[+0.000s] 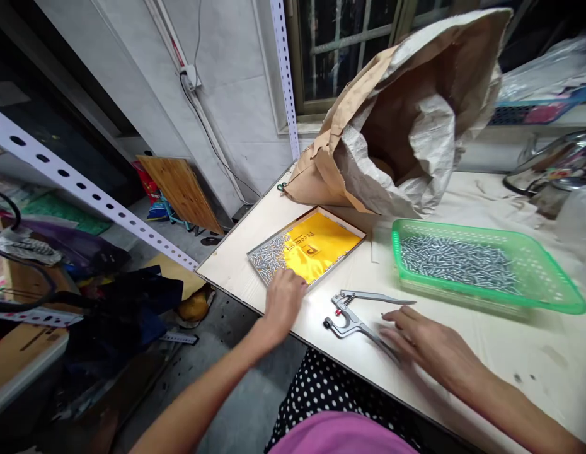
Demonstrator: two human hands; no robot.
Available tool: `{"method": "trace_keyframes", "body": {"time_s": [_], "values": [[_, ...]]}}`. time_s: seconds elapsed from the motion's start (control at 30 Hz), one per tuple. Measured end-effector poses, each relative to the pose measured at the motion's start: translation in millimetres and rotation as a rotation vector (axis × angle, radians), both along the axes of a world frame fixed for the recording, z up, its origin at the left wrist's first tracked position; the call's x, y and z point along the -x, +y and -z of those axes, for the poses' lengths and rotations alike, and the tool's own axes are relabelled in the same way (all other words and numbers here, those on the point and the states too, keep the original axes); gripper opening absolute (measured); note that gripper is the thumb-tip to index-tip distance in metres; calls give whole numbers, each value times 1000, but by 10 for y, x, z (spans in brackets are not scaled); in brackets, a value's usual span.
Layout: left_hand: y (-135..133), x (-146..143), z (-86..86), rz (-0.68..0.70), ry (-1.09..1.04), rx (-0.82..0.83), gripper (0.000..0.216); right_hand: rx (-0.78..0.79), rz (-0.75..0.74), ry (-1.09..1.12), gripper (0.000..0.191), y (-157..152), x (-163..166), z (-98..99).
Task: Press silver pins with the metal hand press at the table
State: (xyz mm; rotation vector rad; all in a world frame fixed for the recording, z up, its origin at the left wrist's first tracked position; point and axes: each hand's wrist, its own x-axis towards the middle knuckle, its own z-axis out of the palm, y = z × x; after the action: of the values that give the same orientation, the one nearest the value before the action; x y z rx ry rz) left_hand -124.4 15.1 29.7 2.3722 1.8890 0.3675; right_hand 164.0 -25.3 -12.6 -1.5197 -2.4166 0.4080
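My left hand (284, 301) is at the near edge of a shallow tray (335, 265), its fingers curled together; whatever they hold, if anything, is hidden. Small silver metal pieces (269, 257) fill the tray's left end, beside a yellow printed sheet (324, 243). Hand pliers (354, 321) with a spring and a C-shaped jaw lie on the table between my hands, handles spread. Over the end of their lower handle is my right hand (423, 343), slightly blurred, fingers stretched out and a little apart. I cannot tell whether it touches the handle.
A green plastic basket (548, 287) of many metal pins (458, 261) stands right of the tray. Behind lies a large open paper sack (331, 164). A metal kettle (557, 164) is at the back right. The table (520, 347) ends near my lap; a perforated post (108, 198) is left.
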Motion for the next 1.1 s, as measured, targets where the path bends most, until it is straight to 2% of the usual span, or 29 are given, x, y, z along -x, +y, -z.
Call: {"method": "trace_keyframes", "body": {"time_s": [0.13,0.3,0.37,0.47,0.53,0.6,0.7,0.83,0.9,0.93,1.0,1.03,1.1], "values": [[306,234,-10,-65,145,210,20,132,-53,-101,20,-104,154,64],[354,188,61,-65,208,264,19,164,-81,-206,9,-118,247,-1],[355,162,59,-47,235,264,20,159,-98,-197,14,-140,231,28],[362,148,52,-27,278,300,21,110,-119,-72,33,-137,81,55],[374,155,63,-19,300,328,23,11,-112,6,40,-42,-81,-42],[386,173,89,-1,310,343,25,-126,-113,21,43,149,-214,-300],[394,201,133,40,316,353,24,-332,-164,-73,42,499,-192,-971],[372,215,150,71,338,350,23,-517,-263,-190,31,732,298,-1951],[350,224,154,75,347,331,24,-589,-325,-192,25,690,569,-2239],[338,234,160,71,339,315,24,-616,-360,-173,23,637,667,-2295],[316,269,179,58,285,274,22,-654,-421,-111,21,497,750,-2203],[306,292,188,50,239,255,21,-652,-439,-77,21,424,733,-2057],[282,340,189,39,121,217,20,-580,-418,-15,23,298,600,-1608]]}}
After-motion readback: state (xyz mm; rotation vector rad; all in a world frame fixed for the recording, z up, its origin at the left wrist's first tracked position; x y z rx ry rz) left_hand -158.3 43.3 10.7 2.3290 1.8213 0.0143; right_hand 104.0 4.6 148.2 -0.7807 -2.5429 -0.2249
